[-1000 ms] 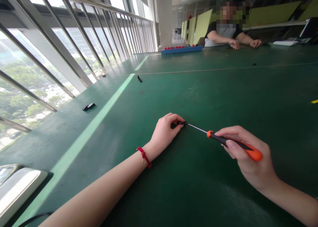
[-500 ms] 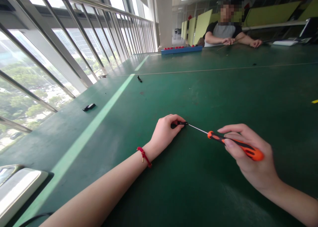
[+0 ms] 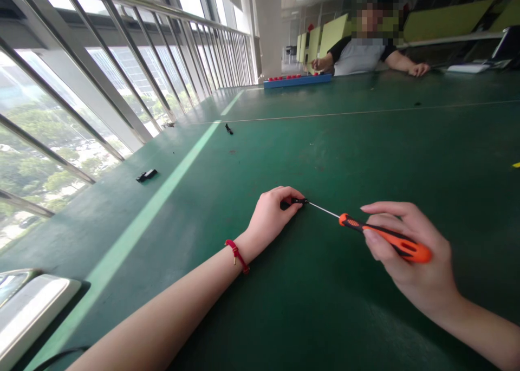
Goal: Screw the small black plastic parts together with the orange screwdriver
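Note:
My left hand [image 3: 277,208] rests on the green tabletop and pinches a small black part [image 3: 299,201] between thumb and fingers. Most of that part is hidden by the fingertips, so its kind does not show. In my right hand [image 3: 414,246] lies a screwdriver [image 3: 390,238] with an orange and black handle, the thumb and curled fingers around it and the index finger lifted off. Its thin metal shaft points left, and the tip meets the black part. A red cord bracelet [image 3: 237,255] circles my left wrist.
Small black pieces lie on the green table [image 3: 284,154]: one with a pale block [image 3: 147,175] on the left, another [image 3: 229,129] farther back. A white device [image 3: 36,317] occupies the near left corner. Across the table a person [image 3: 359,57] sits near a blue strip with red knobs [image 3: 298,80].
The fingers of my right hand have shifted on the screwdriver handle, which has turned slightly. My left hand stays put. The person opposite has moved one hand over to the blue strip.

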`<state>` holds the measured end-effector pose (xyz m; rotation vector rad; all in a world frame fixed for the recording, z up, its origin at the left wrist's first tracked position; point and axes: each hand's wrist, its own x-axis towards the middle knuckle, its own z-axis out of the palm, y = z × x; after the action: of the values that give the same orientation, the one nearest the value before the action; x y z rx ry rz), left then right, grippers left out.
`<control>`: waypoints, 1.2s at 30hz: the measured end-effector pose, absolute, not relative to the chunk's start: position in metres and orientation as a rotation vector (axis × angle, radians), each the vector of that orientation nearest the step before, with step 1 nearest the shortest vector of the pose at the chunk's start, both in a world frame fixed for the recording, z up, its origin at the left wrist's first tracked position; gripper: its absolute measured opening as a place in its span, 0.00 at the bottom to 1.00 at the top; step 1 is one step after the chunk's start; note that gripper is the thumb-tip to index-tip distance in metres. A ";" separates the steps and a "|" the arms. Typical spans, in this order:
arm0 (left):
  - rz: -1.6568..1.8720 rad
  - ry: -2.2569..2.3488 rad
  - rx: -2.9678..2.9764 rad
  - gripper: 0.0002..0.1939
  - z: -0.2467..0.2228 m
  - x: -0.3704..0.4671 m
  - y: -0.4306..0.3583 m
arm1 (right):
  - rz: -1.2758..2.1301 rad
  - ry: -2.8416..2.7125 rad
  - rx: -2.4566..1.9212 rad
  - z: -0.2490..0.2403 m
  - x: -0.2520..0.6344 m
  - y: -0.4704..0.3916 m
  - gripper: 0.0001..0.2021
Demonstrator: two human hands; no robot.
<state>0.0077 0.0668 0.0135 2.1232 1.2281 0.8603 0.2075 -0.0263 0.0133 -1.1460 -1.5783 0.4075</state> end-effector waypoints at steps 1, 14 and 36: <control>0.860 1.229 2.121 0.06 0.014 0.008 0.067 | 0.376 -1.533 -1.137 0.012 0.207 -0.026 0.13; 0.867 1.220 2.132 0.07 0.012 0.007 0.066 | 0.326 -1.574 -1.161 0.014 0.209 -0.026 0.09; 0.857 1.229 2.028 0.07 0.011 0.007 0.068 | 0.456 -1.613 -1.176 0.013 0.209 -0.026 0.08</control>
<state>0.0073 0.0682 0.0114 2.0278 1.2286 0.8565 0.2093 -0.0256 0.0130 -1.1757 -1.6126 0.4558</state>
